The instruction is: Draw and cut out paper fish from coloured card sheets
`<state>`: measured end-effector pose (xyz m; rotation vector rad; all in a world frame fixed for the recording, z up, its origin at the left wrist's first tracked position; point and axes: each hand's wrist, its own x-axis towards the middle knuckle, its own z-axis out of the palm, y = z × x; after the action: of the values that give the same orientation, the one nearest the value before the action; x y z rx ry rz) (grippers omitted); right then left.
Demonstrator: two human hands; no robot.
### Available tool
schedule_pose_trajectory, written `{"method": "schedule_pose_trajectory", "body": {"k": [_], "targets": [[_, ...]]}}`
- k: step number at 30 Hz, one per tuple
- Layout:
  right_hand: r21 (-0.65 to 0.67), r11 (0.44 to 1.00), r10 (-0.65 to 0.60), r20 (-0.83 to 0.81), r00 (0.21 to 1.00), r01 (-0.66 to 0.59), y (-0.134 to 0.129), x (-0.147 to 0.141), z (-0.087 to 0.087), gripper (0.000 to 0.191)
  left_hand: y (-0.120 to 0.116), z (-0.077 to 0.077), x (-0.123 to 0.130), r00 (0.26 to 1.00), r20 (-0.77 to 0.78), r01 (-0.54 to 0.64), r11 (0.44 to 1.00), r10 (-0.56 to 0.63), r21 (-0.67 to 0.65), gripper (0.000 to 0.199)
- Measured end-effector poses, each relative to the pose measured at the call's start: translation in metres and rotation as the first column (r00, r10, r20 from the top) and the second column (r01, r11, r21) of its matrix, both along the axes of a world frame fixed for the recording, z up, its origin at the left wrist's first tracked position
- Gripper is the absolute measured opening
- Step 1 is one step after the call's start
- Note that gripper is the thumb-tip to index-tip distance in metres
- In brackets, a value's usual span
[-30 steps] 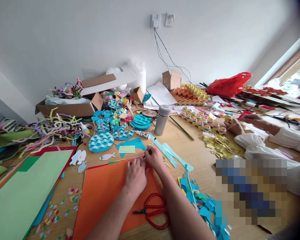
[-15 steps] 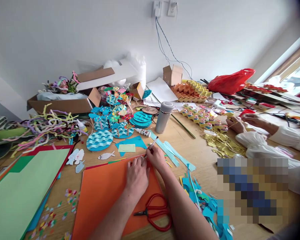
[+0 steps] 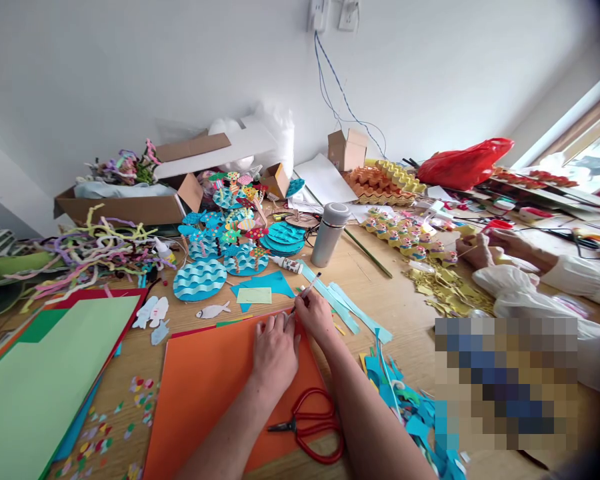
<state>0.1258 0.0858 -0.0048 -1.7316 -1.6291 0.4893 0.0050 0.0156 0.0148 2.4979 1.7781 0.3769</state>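
Note:
My left hand (image 3: 276, 348) lies on the orange paper (image 3: 200, 380), its fingers stretched toward the sheet's far right corner. Whatever is under those fingertips is hidden. Close beside them, my right hand (image 3: 314, 315) is closed around a slim pen (image 3: 311, 285), held at a slant with its tip down near the left fingers. Red-handled scissors (image 3: 314, 427) rest on the orange paper between my forearms, blades to the left. Beyond the paper are a small pale green slip (image 3: 254, 295) on a blue paper scrap (image 3: 275, 283) and a white paper fish (image 3: 213, 311).
A grey flask (image 3: 330, 235) stands past my hands, with a glue bottle (image 3: 286, 265) beside it. Blue scraps (image 3: 420, 423) lie right, green paper (image 3: 55, 373) left. Wavy blue ovals (image 3: 200, 280) sit further back. At right, another person's hands (image 3: 480, 250) work over yellow scraps (image 3: 445, 291).
The view has shifted very slightly. My right hand and the pen have moved a touch to the right; my left hand stays in place on the paper.

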Motion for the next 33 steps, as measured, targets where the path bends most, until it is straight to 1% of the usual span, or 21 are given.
{"method": "schedule_pose_trajectory", "body": {"k": [15,22,28,33], "targets": [[0.029,0.997,-0.077,0.037,0.996,0.076,-0.0008,0.0019,0.0013,0.017,0.0003,-0.0011,0.0005,1.0,-0.006,-0.002,1.0,0.002,0.004,0.033],[0.047,0.997,-0.056,0.051,0.997,0.053,-0.0012,0.0012,0.0027,0.014,0.0027,-0.0003,0.0002,1.0,0.003,-0.011,1.0,0.011,-0.017,0.029],[0.008,1.0,-0.018,0.049,0.999,0.017,-0.0021,0.0017,0.0023,0.012,0.0039,-0.0022,-0.0003,1.0,0.014,-0.011,1.0,0.011,-0.015,0.026],[-0.034,0.999,-0.036,0.052,0.998,0.038,-0.002,0.0023,0.0032,0.013,0.0046,-0.0046,-0.0005,1.0,0.025,-0.003,1.0,0.002,0.008,0.028]]}}
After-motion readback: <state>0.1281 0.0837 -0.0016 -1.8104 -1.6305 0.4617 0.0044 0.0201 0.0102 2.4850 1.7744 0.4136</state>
